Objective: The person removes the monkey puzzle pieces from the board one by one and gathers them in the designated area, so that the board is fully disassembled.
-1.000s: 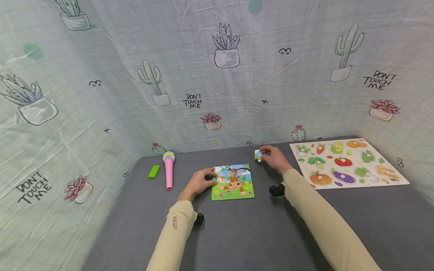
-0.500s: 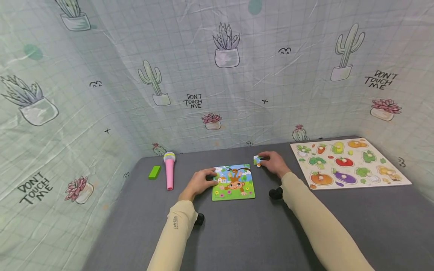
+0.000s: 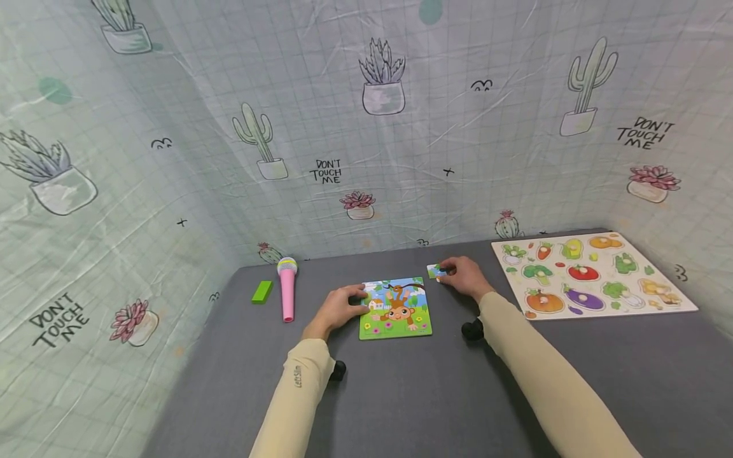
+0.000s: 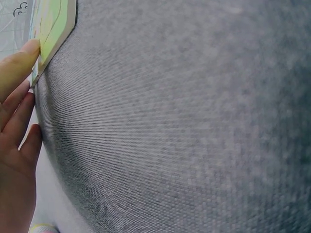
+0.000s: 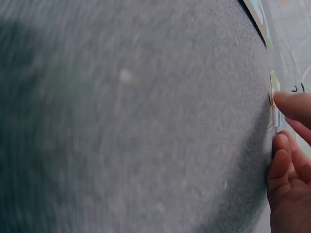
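Note:
A square picture puzzle [image 3: 396, 312] with a cartoon monkey lies on the grey table. At its left edge, my left hand [image 3: 335, 310] touches the board with thumb and fingertips; in the left wrist view, the thumb [image 4: 22, 65] lies on the board's border [image 4: 58, 36] and the fingers extend fairly straight. Just beyond the puzzle's upper right corner, my right hand [image 3: 465, 278] pinches a small puzzle piece [image 3: 433, 271], coloured blue, white and green. The right wrist view shows that piece [image 5: 274, 80] edge-on under the thumb, close to the table; the fingers cover part of it.
A pink toy microphone [image 3: 287, 292] and a green block [image 3: 262, 292] lie at the left. A large vegetable puzzle board [image 3: 595, 277] lies at the right. Behind stands a cactus-print cloth [image 3: 412, 152]. Black wrist camera parts [image 3: 472, 331] hang below the right wrist.
My right hand has moved slightly nearer with the puzzle piece, which has shifted toward the puzzle's upper right corner. My left hand stays at the puzzle's left edge.

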Motion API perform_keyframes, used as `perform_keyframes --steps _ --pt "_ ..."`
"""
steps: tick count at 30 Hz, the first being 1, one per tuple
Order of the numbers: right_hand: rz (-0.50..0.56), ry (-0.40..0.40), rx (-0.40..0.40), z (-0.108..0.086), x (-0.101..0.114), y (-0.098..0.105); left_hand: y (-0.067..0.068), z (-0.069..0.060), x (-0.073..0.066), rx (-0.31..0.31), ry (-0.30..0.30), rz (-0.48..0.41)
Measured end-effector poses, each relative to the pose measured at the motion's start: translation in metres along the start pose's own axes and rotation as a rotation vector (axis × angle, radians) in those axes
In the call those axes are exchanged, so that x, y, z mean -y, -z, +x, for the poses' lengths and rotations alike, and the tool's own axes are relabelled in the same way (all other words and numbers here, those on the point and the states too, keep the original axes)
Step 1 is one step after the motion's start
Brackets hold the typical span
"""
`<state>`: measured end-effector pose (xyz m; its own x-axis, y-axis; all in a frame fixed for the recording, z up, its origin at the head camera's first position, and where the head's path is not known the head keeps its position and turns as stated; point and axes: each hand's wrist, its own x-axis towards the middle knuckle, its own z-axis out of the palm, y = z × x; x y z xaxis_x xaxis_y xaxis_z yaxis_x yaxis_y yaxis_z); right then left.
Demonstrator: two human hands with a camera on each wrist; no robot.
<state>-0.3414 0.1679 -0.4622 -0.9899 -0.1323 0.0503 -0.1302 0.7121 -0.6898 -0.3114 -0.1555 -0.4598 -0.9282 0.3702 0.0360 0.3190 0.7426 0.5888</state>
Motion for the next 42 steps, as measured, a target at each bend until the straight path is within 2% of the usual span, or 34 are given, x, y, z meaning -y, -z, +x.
perform_keyframes --steps 5,11,18,30,36,42 --pt "-0.018 0.009 0.011 -0.001 -0.001 -0.001 -0.001 0.000 0.001 0.004 -0.001 -0.001" --pt "-0.014 0.019 -0.023 0.000 0.002 -0.008 -0.001 0.001 0.001 0.002 0.006 -0.002" --pt "-0.009 -0.008 -0.049 0.001 0.009 -0.014 0.000 0.001 -0.002 0.007 0.014 0.001" --pt "-0.015 -0.004 -0.065 0.003 0.009 -0.017 0.001 0.000 -0.004 0.012 0.038 -0.008" --pt "0.006 0.000 -0.069 0.003 0.012 -0.013 0.001 0.000 -0.003 0.014 0.030 -0.003" --pt "0.024 0.057 -0.017 0.002 0.030 -0.010 0.001 0.000 -0.003 0.013 0.014 -0.004"
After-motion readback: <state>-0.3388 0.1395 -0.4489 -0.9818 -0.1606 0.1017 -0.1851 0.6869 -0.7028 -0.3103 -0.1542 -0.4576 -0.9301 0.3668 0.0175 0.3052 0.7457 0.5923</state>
